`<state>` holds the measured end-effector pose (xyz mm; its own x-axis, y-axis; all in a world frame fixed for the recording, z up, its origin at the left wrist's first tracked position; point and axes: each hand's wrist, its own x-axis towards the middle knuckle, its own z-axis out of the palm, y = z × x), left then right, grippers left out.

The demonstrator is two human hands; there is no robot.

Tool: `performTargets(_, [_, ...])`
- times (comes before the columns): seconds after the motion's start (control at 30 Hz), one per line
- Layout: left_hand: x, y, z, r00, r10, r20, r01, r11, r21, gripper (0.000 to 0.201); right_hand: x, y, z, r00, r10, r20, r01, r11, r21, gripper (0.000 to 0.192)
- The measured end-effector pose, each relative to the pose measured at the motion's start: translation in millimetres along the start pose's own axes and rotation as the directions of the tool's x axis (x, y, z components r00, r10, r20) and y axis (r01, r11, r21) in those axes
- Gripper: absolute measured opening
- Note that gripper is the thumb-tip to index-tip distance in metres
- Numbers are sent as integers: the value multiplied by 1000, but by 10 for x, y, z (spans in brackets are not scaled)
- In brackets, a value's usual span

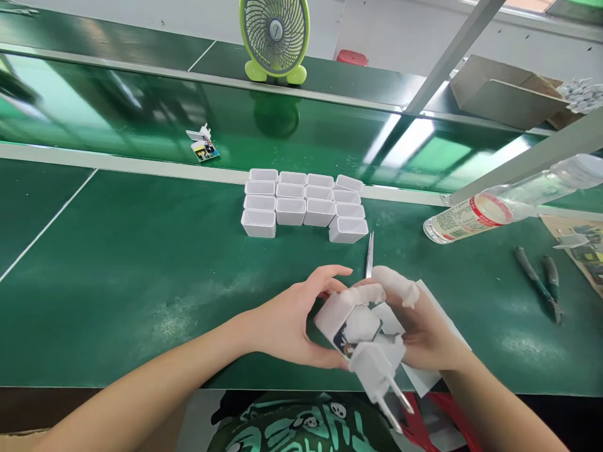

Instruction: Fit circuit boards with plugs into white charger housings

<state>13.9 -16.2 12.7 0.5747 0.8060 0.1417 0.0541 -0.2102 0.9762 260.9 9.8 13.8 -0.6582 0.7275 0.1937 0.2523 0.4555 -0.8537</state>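
Gripping a white charger shell (335, 309), the left hand (287, 323) curls around it, while the right hand (419, 326), fingertips capped, clasps the pronged plug piece (377, 367) above the green surface (141, 282).

Glossy white plastic shells (301, 204) on smooth green mat (141, 282)

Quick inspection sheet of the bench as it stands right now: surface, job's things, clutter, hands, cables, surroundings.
Surface: green bench mat, scuffed pale near the middle.
Job's things: white plastic charger shell and white two-pin plug piece, held together; white empty shells in rows; metal tweezers.
Clutter: clear plastic bottle on its side; dark-handled pliers; loose plug with circuit board.
Hands: left hand and right hand both grip the charger parts.
Cables: nothing seen.
Surroundings: green desk fan; cardboard box.
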Motion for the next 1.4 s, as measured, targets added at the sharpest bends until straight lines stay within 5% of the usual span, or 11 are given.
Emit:
performTargets(0.13, [-7,4,-33,984,27,-175,8,981,194,101,100,90,114,992,-113,-51,98,965,-243,60])
performTargets(0.23, [4,1,-60,945,115,-305,4,932,364,79,180,109,190,992,-115,-51,95,950,-296,47])
performTargets(0.33, [24,-10,-74,904,291,-313,-86,842,532,39,200,118,223,979,-164,-123,123,950,-287,41])
performTargets(0.43, [47,-29,-79,858,420,-296,-159,765,625,25,197,153,225,970,-167,-175,109,947,-301,37])
performTargets(0.6, [63,-53,-48,840,445,-311,-130,722,680,28,209,195,207,981,-142,-131,96,947,-308,36])
performTargets(0.8, [29,-88,14,814,439,-380,-70,724,686,60,253,161,171,985,-150,-82,115,938,-326,26])
performTargets(0.9, [29,-91,7,815,467,-343,-93,690,718,56,254,167,165,982,-176,-73,141,930,-341,14])
performTargets(1.1, [47,-81,-1,846,441,-301,-71,651,756,47,243,207,189,960,-269,-83,220,901,-373,26])
performTargets(1.4, [49,-113,50,784,535,-315,-99,608,788,27,257,208,189,954,-285,-91,238,906,-349,24])
